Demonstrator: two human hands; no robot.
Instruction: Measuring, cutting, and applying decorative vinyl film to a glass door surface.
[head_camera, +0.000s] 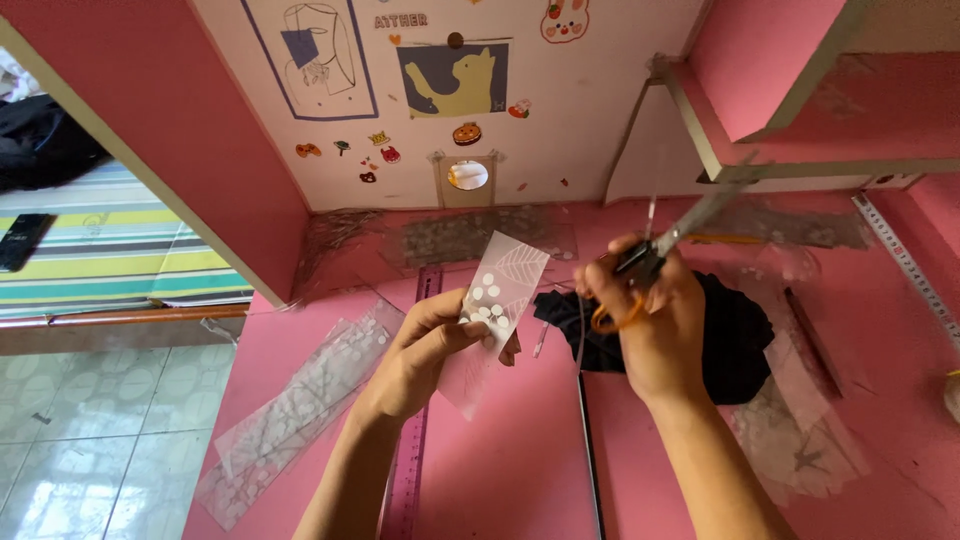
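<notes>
One head-worn view looks steeply down from above and behind the fingers (470, 325), close to them, facing forward over the pink surface (520, 450) toward the wall (590, 110) beyond.

Back wall (600, 120) carried paper signs: blue-framed line drawing (312, 55) upper left; blue print with yellow cat (453, 80) centre, pinned at top. Small stickers (345, 155) scattered below: orange pumpkin (466, 133), red and black shapes. Rabbit sticker (565, 18) at top edge. Dark phone (22, 240), screen off, lay on striped bedding (110, 250) far left.
</notes>
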